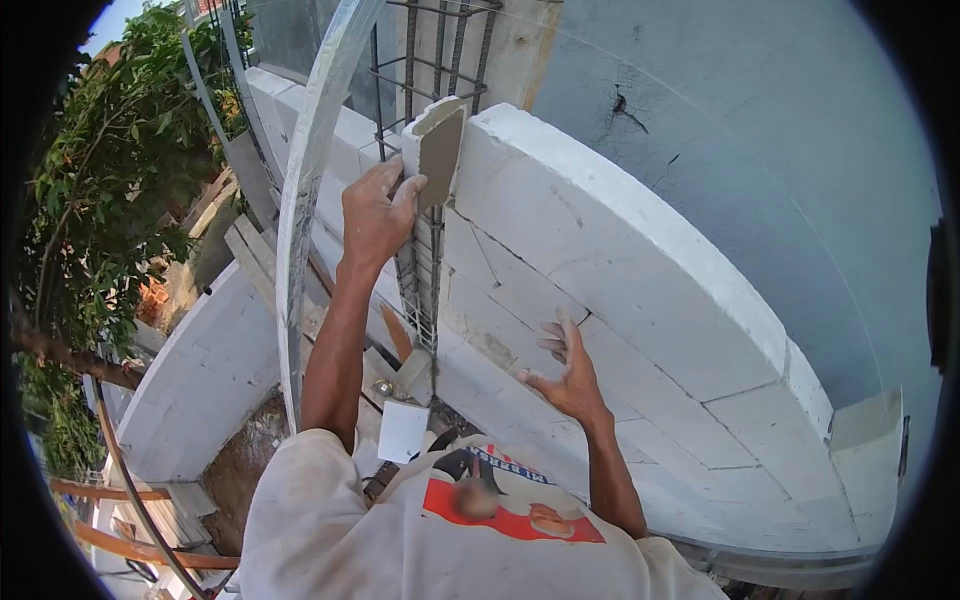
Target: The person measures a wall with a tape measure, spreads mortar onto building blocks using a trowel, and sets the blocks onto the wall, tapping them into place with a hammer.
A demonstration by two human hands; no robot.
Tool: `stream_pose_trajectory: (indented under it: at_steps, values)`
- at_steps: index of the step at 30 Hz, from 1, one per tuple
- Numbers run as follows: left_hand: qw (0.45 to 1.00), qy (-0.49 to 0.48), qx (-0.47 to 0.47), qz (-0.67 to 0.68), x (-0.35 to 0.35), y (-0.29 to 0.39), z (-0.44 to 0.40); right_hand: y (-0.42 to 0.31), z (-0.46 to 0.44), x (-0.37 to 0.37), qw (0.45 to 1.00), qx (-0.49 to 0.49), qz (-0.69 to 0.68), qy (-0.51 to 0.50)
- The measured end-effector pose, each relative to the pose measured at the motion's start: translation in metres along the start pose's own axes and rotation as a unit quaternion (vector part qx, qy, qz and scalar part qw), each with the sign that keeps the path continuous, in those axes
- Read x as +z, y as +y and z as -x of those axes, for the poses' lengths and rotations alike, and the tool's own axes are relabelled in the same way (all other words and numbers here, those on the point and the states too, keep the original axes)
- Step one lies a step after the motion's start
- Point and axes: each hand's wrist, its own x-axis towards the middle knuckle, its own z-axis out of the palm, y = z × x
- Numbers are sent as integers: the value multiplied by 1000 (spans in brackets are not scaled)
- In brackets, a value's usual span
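My left hand (380,212) grips the edge of a thin white block piece (410,150), thumb on the near side. The piece stands upright, and its right face is coated with grey mortar (440,158). It is at the end of a white block wall (610,270), close beside the top course; I cannot tell whether they touch. Steel rebar (437,250) runs vertically just below and behind it. My right hand (568,372) is open in front of the wall face, fingers spread, holding nothing.
A long metal straightedge (305,200) rises left of my left arm. Behind the wall is a grey plastered surface (740,130) with cracks. Lower left are another block wall (200,360) and wooden planks (125,545). A small white block (403,432) lies below, and leafy branches (100,180) are at left.
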Motion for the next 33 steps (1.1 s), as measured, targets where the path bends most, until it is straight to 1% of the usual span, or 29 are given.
stream_pose_trajectory:
  at_steps: [1,2,4,5,7,10,11,13,17,19,23,25,29,31,32,33]
  values:
    - [1000,-10,-16,5,2,1,-1,16,16,2,999,35,-10,0]
    - [1000,-12,-15,7,5,2,-3,35,30,4,999,37,-10,4]
    - [999,-5,-34,19,10,2,-6,67,56,7,995,99,-11,9]
    - [999,-7,-34,20,11,2,-7,72,68,7,995,100,-12,10]
    - [999,-18,-47,-10,11,2,-13,79,83,8,986,162,-27,15]
    - [997,-36,-64,1,7,8,-17,92,96,8,984,177,-15,-3]
    - [997,-36,-63,-2,7,4,-19,94,99,10,984,175,-17,-5]
    - [998,-39,-29,-34,12,-6,-20,98,101,12,982,189,-7,-8]
    - [997,-69,-41,-22,9,0,-32,99,96,12,981,190,-2,-27]
    - [999,-38,8,-29,14,-10,-31,103,93,13,982,184,8,-46]
    - [998,-57,-34,-17,13,3,-26,105,78,19,982,176,7,-69]
    - [1000,-4,-7,-20,18,1,-21,98,69,23,982,164,26,-92]
    - [1000,-9,-5,-23,14,10,-29,90,53,26,982,131,63,-119]
    - [998,-44,-14,-35,10,16,-38,85,45,29,983,129,38,-122]
    - [998,-46,-15,-35,12,12,-35,83,41,31,983,131,36,-122]
    - [999,-23,-21,-26,17,7,-28,80,40,31,983,129,38,-127]
